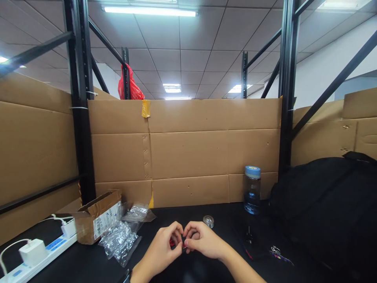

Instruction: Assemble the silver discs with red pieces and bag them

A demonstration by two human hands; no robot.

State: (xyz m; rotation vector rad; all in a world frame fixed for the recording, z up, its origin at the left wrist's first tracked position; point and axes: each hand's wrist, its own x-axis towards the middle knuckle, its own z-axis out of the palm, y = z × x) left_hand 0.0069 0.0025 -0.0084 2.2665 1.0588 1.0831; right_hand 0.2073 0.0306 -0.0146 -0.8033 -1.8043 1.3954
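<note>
A tall cardboard wall (188,153) stands along the back of the black worktop (229,232), with a bulky black bag (321,208) at the right side. Near the front, the left hand (165,245) and right hand (203,239) are together, fingers curled and fingertips meeting. A small red item (172,243) shows inside the left hand's closed fingers — mostly hidden, so its shape is unclear — and whether the right fingers grip anything cannot be told.

A white power strip (54,251) with plugs runs along the left side, beside an open cardboard box (86,228) with a white label. Crumpled clear plastic bags (120,237) lie against the box. A blue-lidded bottle (252,192) stands upright near the wall, left of the black bag. Smaller still: a round clear object (208,221) just beyond the right hand, and a metallic bundle (277,251) farther right.
</note>
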